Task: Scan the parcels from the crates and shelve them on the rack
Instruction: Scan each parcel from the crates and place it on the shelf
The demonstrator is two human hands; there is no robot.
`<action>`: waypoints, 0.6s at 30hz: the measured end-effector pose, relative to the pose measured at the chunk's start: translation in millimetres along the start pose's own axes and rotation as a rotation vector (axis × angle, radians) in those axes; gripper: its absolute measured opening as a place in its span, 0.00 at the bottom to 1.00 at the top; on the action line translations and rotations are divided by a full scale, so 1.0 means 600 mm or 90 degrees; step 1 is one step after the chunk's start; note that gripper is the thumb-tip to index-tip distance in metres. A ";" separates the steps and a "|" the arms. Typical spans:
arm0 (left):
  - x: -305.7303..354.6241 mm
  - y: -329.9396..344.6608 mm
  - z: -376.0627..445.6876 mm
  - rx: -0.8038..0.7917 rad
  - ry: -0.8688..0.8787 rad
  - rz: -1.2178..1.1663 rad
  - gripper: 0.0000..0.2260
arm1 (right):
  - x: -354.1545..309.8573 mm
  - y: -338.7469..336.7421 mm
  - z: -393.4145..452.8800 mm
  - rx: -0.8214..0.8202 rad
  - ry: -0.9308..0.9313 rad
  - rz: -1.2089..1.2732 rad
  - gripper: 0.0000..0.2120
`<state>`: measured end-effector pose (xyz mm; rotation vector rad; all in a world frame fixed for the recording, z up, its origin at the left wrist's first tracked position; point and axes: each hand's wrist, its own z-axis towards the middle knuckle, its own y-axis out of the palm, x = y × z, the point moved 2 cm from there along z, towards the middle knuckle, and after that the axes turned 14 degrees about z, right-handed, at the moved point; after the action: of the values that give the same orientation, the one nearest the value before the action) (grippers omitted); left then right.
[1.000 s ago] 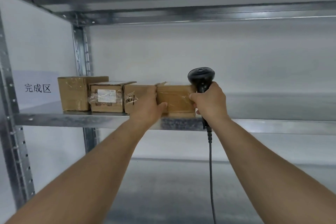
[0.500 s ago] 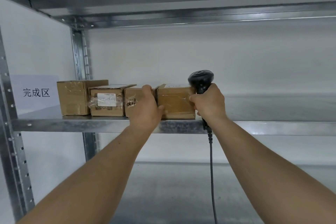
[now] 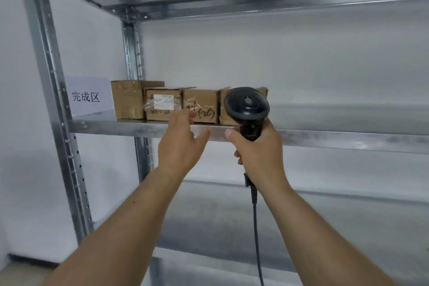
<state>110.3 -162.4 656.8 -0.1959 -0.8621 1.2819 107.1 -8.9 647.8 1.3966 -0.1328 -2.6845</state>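
Head view: four brown cardboard parcels stand in a row on the metal rack's shelf (image 3: 130,126), side by side, the row running left to right along the shelf's front part. The leftmost parcel (image 3: 126,100) is the tallest; the second parcel (image 3: 162,105) shows a white label under clear wrap on its near face; the third parcel (image 3: 204,109) has dark handwriting on its near face; the fourth parcel (image 3: 224,109) is on the right end and largely hidden behind the scanner head. Each appears to touch its neighbour.

The left hand (image 3: 181,144) is raised in front of the shelf edge, just below the third parcel, palm turned right, fingers loosely extended and thumb spread; its grip is open and holds nothing, and whether the fingertips touch the parcel cannot be told.

The right hand (image 3: 257,148) wraps its grip firmly round the handle of a black barcode scanner (image 3: 247,104). The scanner stands upright, long axis vertical, its rounded head at the top in front of the fourth parcel, its back toward the camera. A dark cable (image 3: 256,227) hangs straight down from the handle.

A white sign (image 3: 88,95) with three printed characters stands at the shelf's left end, just left of the parcels.
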 end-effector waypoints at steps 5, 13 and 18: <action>-0.070 -0.031 -0.063 -0.018 -0.097 0.046 0.22 | 0.034 0.069 -0.057 -0.103 0.076 0.052 0.14; -0.210 -0.129 -0.155 0.009 -0.232 0.195 0.23 | 0.084 0.197 -0.148 -0.287 0.120 0.176 0.14; -0.287 -0.210 -0.217 0.027 -0.291 0.263 0.23 | 0.092 0.293 -0.225 -0.380 0.125 0.248 0.39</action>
<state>285.8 -313.5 562.8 -0.0445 -1.2238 1.7695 196.7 -194.3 548.4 1.2625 0.3489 -2.0192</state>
